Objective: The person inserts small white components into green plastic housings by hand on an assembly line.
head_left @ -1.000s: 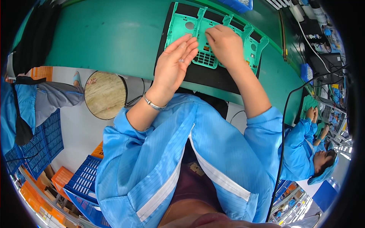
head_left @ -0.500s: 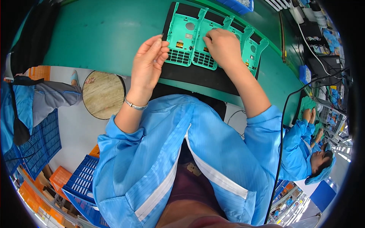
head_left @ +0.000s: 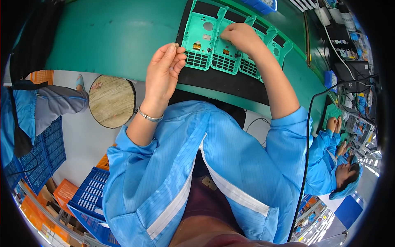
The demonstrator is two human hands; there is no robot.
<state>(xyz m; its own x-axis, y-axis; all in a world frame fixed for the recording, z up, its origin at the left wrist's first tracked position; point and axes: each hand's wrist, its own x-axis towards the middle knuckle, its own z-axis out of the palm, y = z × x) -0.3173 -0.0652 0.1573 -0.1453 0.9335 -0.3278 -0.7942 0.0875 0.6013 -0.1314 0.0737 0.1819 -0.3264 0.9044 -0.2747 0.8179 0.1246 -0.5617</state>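
I am pressing my right hand [head_left: 242, 37] down on the middle one of the green plastic housings [head_left: 224, 55] lying in a row on the black mat [head_left: 230, 80] at the near edge of the green bench [head_left: 111, 37]. My right fingers are curled closed, tips bearing on the upper part of that housing, just above its small gold contact; whether something tiny sits under them I cannot tell. My left hand [head_left: 164, 72] is hovering just left of the row, apart from the leftmost housing [head_left: 201, 39], with thumb and forefinger pinched together as if on a small part, though nothing shows between them clearly enough for me to name.

To do this well, I judge I should be keeping the right fingertips pushing straight down, not sideways, so the housing is not sliding on the mat or nudging its neighbours. The left pinch wants to stay light and come in low over the grille end, so whatever it carries is not dropping through the slots. My round wooden stool [head_left: 112, 101] is standing by my left knee, and a co-worker in a blue coat [head_left: 329, 164] is working well off to my right.
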